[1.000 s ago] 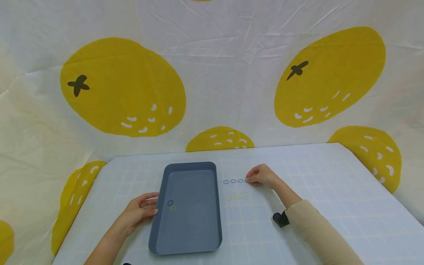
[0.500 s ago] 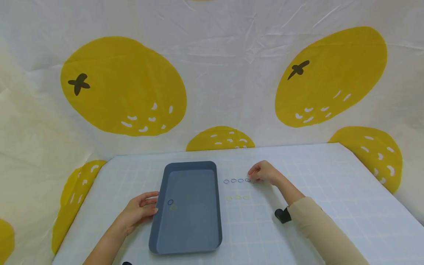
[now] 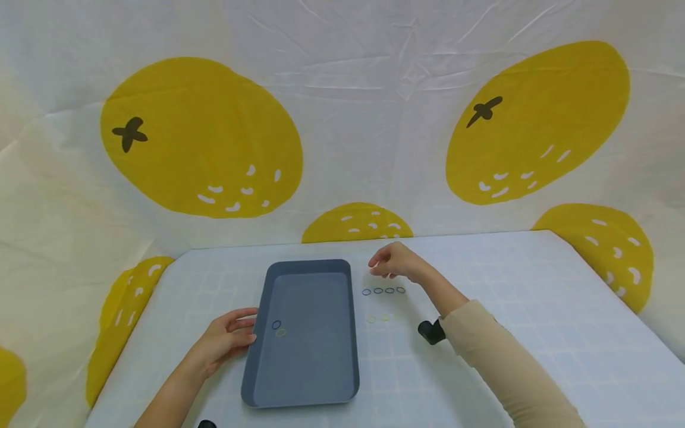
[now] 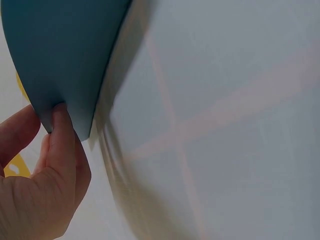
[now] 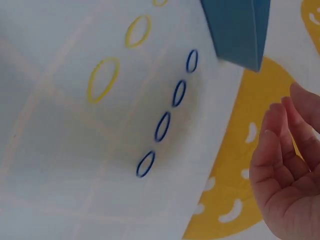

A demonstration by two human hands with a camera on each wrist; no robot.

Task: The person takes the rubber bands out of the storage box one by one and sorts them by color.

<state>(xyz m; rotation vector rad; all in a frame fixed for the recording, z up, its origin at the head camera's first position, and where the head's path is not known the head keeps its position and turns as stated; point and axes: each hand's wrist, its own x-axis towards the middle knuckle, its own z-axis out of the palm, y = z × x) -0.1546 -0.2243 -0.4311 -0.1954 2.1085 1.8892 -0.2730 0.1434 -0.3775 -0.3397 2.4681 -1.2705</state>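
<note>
White checked table (image 3: 535, 309), lemon cloth (image 3: 342, 119) behind. Left hand (image 3: 227, 340) holds blue tray (image 3: 305, 380) edge, tray lengthways away. Right hand (image 3: 396, 261) loose, empty, above blue ring row (image 3: 383, 290) running sideways; yellow rings (image 3: 377, 318) nearer.

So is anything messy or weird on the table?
Nothing stands out. Four blue rings lie in a neat row beside the grey tray, and three yellow rings lie in a row nearer the person. One blue ring and one yellow ring lie inside the tray. Nothing looks spilled or broken.
</note>
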